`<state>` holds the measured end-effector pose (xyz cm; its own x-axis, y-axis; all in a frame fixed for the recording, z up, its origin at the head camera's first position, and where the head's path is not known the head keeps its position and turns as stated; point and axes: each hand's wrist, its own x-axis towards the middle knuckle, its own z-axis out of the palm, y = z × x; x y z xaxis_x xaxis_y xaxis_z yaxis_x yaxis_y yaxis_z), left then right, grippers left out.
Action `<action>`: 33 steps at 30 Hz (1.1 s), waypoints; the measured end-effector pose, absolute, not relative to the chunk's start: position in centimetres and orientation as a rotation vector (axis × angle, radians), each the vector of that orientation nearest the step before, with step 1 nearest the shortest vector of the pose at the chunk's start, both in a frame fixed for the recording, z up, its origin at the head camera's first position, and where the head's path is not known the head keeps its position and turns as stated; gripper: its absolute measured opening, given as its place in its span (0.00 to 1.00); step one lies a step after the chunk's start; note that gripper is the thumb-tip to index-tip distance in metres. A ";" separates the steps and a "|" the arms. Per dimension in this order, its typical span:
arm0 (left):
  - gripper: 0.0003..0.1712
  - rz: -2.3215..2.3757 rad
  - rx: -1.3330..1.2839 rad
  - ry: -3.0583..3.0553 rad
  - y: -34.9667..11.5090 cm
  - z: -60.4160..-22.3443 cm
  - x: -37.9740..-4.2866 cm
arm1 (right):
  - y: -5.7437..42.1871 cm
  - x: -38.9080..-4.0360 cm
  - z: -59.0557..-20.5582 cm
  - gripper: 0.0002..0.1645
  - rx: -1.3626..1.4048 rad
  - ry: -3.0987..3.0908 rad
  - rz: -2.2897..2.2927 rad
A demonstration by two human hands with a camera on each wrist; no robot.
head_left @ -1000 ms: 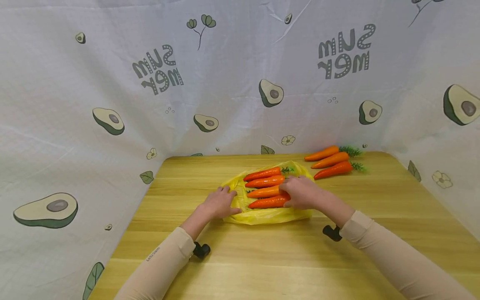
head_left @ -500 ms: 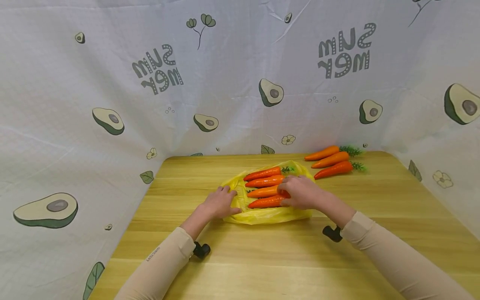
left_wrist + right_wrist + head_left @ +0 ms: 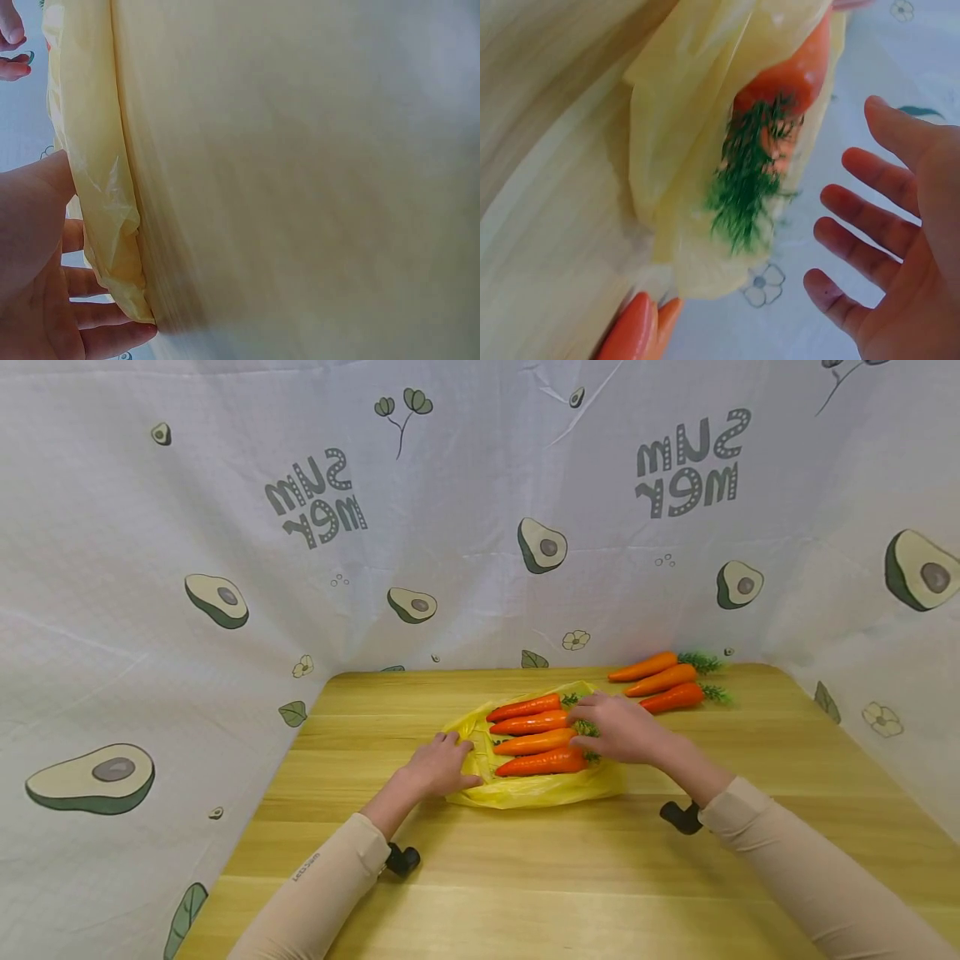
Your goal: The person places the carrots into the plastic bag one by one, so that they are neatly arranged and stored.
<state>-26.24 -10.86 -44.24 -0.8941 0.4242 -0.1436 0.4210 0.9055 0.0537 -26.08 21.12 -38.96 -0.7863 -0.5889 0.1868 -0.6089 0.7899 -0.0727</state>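
Several orange carrots lie side by side in an opened yellow plastic bag (image 3: 555, 793), green tops to the right; the front one (image 3: 542, 763) is the reddest. At the bag's left end my left hand (image 3: 437, 767) rests with spread fingers on the rim; in the left wrist view its thumb and fingers (image 3: 96, 315) pass behind the plastic. My right hand (image 3: 618, 731) is over the bag's right end, close above the carrot tops. The right wrist view shows its fingers (image 3: 862, 251) spread with nothing held, beside a leafy green top (image 3: 754, 172).
Three more carrots (image 3: 663, 680) with green tops lie at the back right of the wooden table (image 3: 495, 885). A white cloth (image 3: 465, 510) printed with avocados hangs behind and along both sides. Black wrist cameras (image 3: 402, 861) hang under each cuff.
My right hand has let go of the front carrots and moved up and to the right, uncovering their green tops. The left hand stays at the bag's left end.
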 end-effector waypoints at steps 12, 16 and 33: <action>0.42 0.030 0.644 2.922 -11.0 -44.2 -26.2 | 23.8 -26.9 -38.2 0.24 0.865 -2.814 0.203; 0.42 0.023 0.643 2.915 -10.9 -44.2 -26.2 | 24.7 -27.1 -38.2 0.24 0.815 -2.853 0.267; 0.42 0.041 0.659 2.913 -11.0 -44.4 -26.5 | 28.2 -29.4 -38.7 0.30 0.676 -2.907 0.303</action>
